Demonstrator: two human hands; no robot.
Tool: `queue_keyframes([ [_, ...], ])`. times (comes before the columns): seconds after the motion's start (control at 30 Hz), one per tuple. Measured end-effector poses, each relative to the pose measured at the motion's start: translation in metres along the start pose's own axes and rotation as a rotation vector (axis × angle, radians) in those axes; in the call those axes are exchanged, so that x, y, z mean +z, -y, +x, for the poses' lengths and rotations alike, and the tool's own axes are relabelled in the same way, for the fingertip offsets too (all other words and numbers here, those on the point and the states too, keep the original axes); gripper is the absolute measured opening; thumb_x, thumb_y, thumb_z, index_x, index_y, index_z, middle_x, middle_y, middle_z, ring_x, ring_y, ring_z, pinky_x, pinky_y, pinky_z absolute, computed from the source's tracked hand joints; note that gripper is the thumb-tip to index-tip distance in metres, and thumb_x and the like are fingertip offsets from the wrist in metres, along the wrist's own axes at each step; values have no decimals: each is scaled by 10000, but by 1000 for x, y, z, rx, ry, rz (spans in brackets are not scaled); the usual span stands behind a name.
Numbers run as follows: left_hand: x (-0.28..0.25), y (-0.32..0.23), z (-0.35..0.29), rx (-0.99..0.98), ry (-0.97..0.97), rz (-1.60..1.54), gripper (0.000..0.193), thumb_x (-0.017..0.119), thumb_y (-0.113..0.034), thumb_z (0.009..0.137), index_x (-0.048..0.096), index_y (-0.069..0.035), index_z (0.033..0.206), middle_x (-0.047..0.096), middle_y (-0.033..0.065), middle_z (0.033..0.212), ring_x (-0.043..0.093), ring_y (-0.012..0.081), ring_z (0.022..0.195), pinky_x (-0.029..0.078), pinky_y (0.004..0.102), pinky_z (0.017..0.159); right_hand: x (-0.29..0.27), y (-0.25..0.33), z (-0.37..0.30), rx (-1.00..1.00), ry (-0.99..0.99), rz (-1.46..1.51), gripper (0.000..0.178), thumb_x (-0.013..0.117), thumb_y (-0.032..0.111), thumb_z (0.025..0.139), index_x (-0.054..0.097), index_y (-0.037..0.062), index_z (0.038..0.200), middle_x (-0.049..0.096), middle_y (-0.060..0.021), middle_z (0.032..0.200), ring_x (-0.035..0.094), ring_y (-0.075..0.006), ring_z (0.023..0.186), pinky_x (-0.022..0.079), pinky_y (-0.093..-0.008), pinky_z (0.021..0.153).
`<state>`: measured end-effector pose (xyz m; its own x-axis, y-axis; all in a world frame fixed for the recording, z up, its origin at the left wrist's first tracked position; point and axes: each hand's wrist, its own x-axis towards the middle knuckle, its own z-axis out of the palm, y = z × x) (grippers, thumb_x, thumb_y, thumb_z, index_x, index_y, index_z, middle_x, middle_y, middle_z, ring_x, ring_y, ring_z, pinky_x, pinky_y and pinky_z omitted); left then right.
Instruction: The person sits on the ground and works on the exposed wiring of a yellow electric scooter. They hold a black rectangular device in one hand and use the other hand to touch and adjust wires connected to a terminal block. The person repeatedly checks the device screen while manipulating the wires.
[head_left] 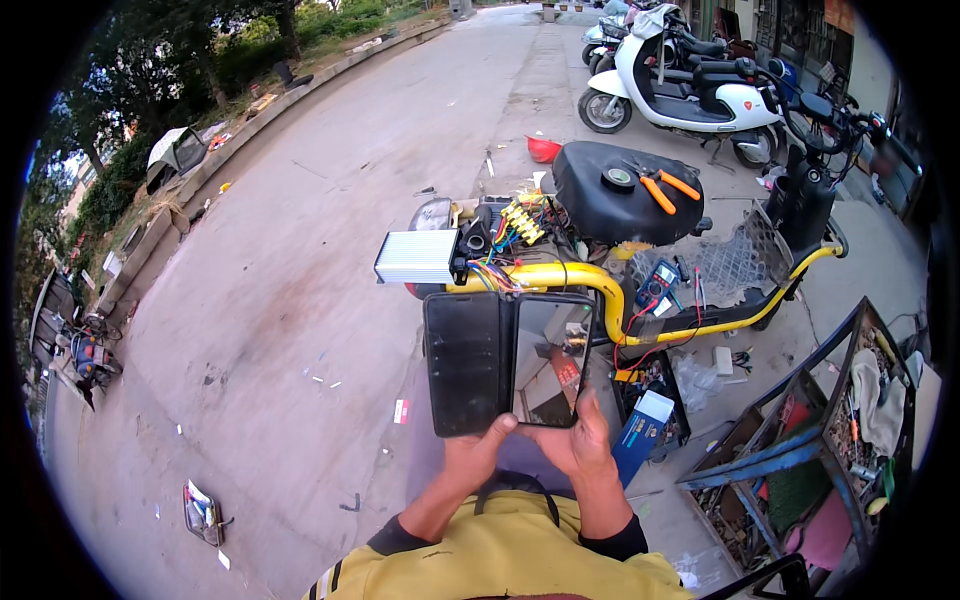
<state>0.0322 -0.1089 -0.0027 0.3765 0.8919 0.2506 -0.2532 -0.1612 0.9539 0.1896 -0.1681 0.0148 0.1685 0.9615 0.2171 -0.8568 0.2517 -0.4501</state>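
Observation:
A smartphone in an opened black flip case is upright between my two hands. My left hand grips the lower edge near the case's fold, its thumb on the front. My right hand is closed round the phone's lower right corner. Reflections or a picture fill the dark screen; I cannot tell which. Just beyond the phone stands a partly stripped yellow scooter frame. On its rear lie a silver finned controller box, loose coloured wires and a yellow terminal block.
A black scooter seat carries a tape roll and orange-handled pliers. A multimeter lies on the footboard. At right stands a metal rack of tools and scraps; a blue box is beside me. White scooters are parked beyond.

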Motion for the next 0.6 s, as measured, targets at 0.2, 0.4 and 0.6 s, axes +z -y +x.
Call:
queue_keyframes([
  [0.2,-20,0,-9,-55,146,32,662,892,-172,898,582,12,1453,648,85,1377,612,197,1244,498,374,1066,-6,0,-15,103,-8,67,1004,652,636,996,194,91,1704,399,-197,1654,497,-452,1456,477,-763,1074],
  [0.4,-59,-18,-2,-178,219,-409,1050,943,-440,794,423,14,1585,542,127,1548,548,283,1418,440,440,1181,-5,-4,-11,184,175,291,1005,620,605,1025,106,72,1706,349,-239,1685,470,-507,1472,451,-810,1078],
  [0.6,-115,-21,69,-48,153,-334,803,762,-474,960,476,-2,1543,564,138,1520,581,246,1340,445,409,1135,-6,-7,-7,248,209,348,1002,601,608,1030,85,80,1708,353,-218,1689,459,-497,1485,389,-879,1064],
])
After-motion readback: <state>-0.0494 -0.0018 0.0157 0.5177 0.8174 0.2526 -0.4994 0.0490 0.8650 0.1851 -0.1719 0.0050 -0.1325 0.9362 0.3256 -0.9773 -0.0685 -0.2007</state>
